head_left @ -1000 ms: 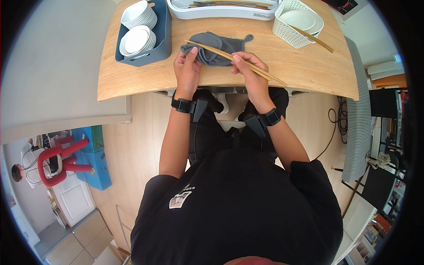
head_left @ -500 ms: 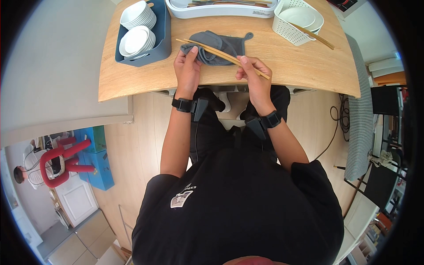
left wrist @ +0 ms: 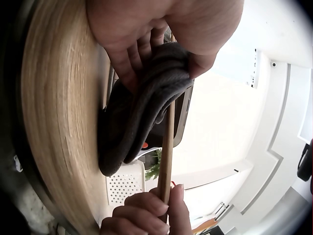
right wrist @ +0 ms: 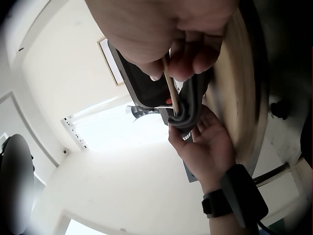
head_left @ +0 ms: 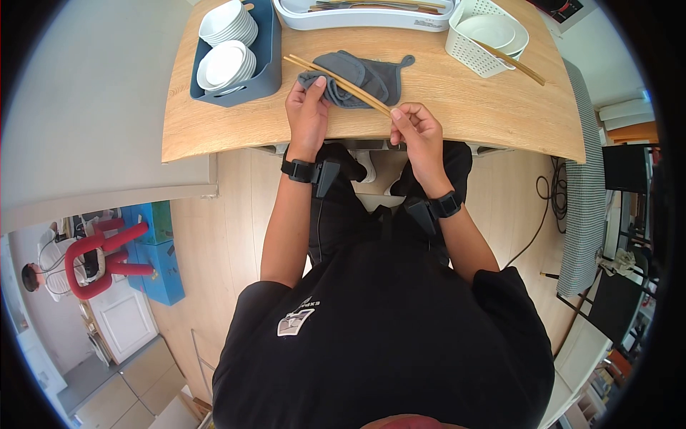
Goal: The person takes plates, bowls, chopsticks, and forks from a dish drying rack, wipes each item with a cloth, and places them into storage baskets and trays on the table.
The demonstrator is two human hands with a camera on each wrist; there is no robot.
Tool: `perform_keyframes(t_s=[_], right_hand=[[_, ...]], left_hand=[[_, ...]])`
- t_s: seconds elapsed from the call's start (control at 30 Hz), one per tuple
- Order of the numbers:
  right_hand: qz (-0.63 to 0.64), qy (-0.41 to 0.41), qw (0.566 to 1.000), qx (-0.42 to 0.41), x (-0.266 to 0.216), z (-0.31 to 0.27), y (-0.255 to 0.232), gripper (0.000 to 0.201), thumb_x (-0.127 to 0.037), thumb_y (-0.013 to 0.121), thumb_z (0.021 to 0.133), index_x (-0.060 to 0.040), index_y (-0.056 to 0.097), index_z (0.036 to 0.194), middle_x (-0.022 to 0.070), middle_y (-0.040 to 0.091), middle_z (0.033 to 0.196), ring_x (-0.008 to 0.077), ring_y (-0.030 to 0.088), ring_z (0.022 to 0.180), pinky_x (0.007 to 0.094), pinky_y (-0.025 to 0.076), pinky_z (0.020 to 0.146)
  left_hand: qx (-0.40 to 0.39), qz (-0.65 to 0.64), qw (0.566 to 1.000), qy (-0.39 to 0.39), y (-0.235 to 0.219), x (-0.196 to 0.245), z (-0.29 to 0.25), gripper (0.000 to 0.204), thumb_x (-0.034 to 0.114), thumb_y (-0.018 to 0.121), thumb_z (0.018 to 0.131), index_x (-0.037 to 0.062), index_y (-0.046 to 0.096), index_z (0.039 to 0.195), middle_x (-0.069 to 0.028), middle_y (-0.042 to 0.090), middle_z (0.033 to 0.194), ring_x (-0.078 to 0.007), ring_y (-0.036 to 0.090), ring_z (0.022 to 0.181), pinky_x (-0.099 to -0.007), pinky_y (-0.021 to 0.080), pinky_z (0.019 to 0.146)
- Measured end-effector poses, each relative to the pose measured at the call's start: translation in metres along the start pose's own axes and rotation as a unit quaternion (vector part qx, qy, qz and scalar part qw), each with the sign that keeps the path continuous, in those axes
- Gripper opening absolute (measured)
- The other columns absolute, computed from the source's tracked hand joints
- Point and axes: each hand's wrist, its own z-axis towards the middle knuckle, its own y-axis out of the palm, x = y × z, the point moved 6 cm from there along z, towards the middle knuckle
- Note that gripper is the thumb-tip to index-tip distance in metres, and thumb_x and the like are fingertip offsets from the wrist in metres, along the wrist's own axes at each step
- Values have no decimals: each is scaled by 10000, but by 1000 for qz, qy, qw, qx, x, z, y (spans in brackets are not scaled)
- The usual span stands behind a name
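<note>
In the head view a pair of wooden chopsticks [head_left: 363,95] slants across a grey cloth [head_left: 348,68] near the table's front edge. My left hand [head_left: 307,120] grips a folded part of the cloth around the chopsticks, thumb on top, and their far ends stick out past it to the left. The near ends are pinched between thumb and fingers of my right hand [head_left: 420,137]. From the left wrist, the cloth [left wrist: 142,105] hangs in thick folds below my fingers, and a chopstick [left wrist: 168,142] runs from it to the right hand's fingertips.
A blue bin [head_left: 270,71] with stacked white bowls [head_left: 227,64] stands at left. At the back is a white tray [head_left: 357,21] with utensils. On the right, a white perforated basket [head_left: 471,58] holds plates [head_left: 489,32], with more chopsticks [head_left: 525,70] lying across its rim.
The chopsticks have slid leftward through the cloth, their left ends now farther out. My right hand has moved slightly right and down, now at their near ends. The left hand keeps its hold.
</note>
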Motion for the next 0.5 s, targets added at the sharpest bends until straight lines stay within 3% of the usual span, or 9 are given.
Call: perform_keyframes(t_s=[0.17, 0.4, 0.5], right_hand=[[-79, -20, 997, 2, -12, -7, 0, 241, -157, 646, 947, -22, 685, 1143, 7, 626, 823, 57, 551, 653, 194, 460, 602], [-234, -63, 969, -42, -23, -12, 11, 299, -151, 637, 950, -70, 668, 1236, -35, 605, 807, 30, 496, 641, 189, 424, 591], [-226, 4, 971, -77, -16, -13, 18, 323, -149, 632, 952, -97, 651, 1270, -47, 608, 793, 17, 454, 641, 196, 405, 584]], left_hand=[[0, 8, 1000, 0, -1, 0, 0, 119, 62, 599, 955, 7, 593, 1060, -54, 651, 1027, -125, 624, 932, -289, 518, 845], [-5, 6, 1000, -3, 0, -1, 1, 103, 43, 605, 947, 4, 596, 1042, -55, 659, 1006, -121, 627, 904, -282, 515, 830], [-3, 12, 1000, -1, -3, -3, 1, 101, 34, 606, 943, 4, 596, 1038, -55, 661, 998, -117, 626, 893, -273, 510, 816]])
